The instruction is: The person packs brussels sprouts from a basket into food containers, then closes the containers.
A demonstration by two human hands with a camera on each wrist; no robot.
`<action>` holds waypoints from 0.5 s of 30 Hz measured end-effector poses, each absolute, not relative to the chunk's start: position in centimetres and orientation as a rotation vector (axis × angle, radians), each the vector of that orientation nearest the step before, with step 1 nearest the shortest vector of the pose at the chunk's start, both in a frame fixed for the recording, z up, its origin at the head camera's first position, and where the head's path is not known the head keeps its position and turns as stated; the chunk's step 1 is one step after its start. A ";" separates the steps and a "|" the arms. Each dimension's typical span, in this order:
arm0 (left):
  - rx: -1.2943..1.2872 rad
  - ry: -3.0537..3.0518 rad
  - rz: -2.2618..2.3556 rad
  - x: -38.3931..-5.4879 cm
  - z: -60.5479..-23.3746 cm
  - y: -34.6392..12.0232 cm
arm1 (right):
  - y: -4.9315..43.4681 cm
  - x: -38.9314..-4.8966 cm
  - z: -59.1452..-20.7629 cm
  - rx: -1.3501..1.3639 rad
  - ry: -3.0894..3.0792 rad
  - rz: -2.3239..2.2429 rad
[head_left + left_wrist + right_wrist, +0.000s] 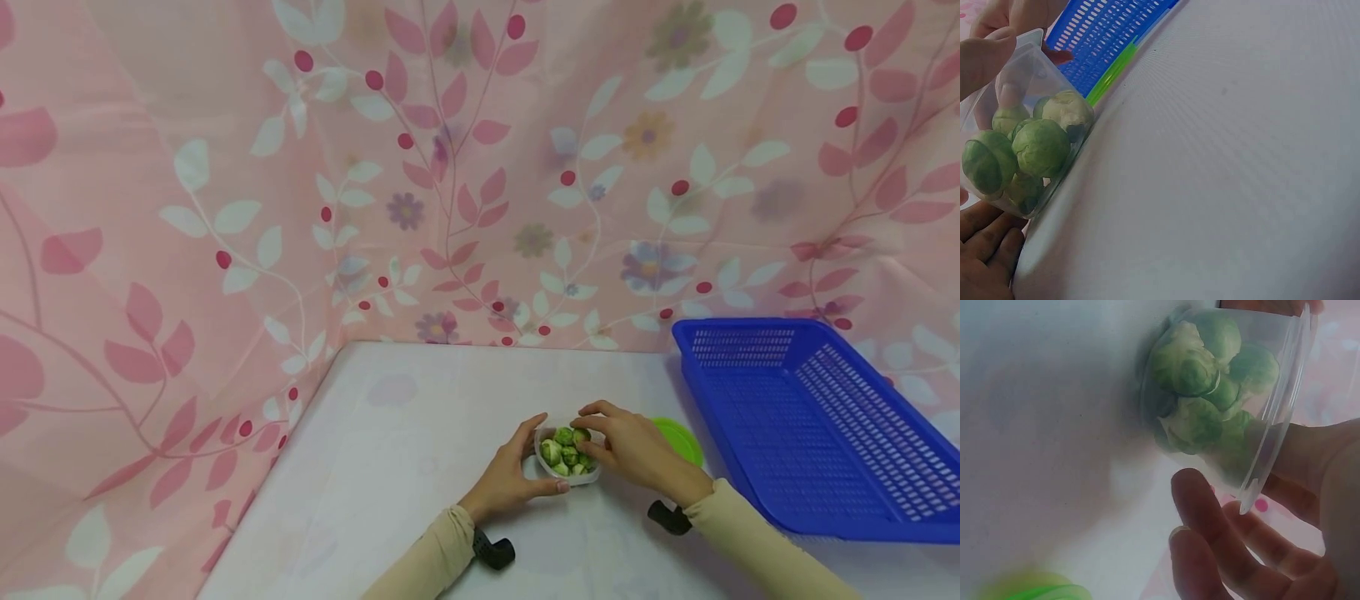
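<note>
A clear plastic container [542, 468] holding several Brussels sprouts [551, 452] stands on the white table in front of me. My left hand [508, 477] grips it from the left, thumb along the near side and fingers round the far side. From the right, my right hand [633, 446] reaches over the rim. Its thumb dips inside by the sprouts, and the other fingers spread loosely outside the wall [1241, 544]. Through the see-through side, green sprouts [1041, 148] show stacked in the left wrist view.
A green lid [681, 440] lies right of the container, partly behind my right hand. Beyond it, a large blue plastic basket [840, 492] with slotted sides takes up the table's right side. Pink floral cloth [480, 208] hangs along the back and left.
</note>
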State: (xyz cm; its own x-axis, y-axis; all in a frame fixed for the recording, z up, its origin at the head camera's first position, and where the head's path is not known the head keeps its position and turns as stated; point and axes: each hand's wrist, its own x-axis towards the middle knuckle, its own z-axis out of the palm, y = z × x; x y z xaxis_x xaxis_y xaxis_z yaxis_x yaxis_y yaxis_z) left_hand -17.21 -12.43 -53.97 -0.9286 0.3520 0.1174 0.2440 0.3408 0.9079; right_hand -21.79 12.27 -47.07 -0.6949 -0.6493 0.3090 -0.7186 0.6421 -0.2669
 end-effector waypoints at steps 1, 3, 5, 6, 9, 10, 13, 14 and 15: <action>0.555 2.490 1.658 -17.2 -54.0 -12.5 | 12.3 -21.8 -47.1 1.128 -2.688 0.571; 0.552 2.493 1.655 -17.2 -53.9 -12.5 | 12.3 -21.9 -47.0 1.140 -2.694 0.599; 0.552 2.489 1.655 -17.2 -53.9 -12.5 | 12.3 -22.0 -47.0 1.155 -2.691 0.601; 0.551 2.488 1.654 -17.2 -53.9 -12.5 | 12.3 -22.0 -46.9 1.161 -2.690 0.598; 0.554 2.484 1.656 -17.2 -53.8 -12.5 | 12.3 -22.1 -46.8 1.166 -2.698 0.586; 0.558 2.482 1.657 -17.2 -53.8 -12.5 | 12.3 -22.1 -46.7 1.162 -2.706 0.584; 0.560 2.485 1.654 -17.2 -53.8 -12.5 | 12.3 -22.1 -46.9 1.148 -2.721 0.592; 0.561 2.485 1.654 -17.2 -53.8 -12.5 | 12.3 -22.1 -47.0 1.141 -2.726 0.601; 0.560 2.485 1.654 -17.2 -53.9 -12.5 | 12.3 -22.1 -47.1 1.133 -2.730 0.617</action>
State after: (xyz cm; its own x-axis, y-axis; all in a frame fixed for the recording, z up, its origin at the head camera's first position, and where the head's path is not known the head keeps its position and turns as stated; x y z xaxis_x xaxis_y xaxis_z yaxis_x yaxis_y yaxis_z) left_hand -17.19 -12.49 -53.86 -0.9268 0.3575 0.1150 0.2440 0.3405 0.9080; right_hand -22.13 12.33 -47.14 -0.7120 -0.6511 0.2629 -0.7008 0.6364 -0.3222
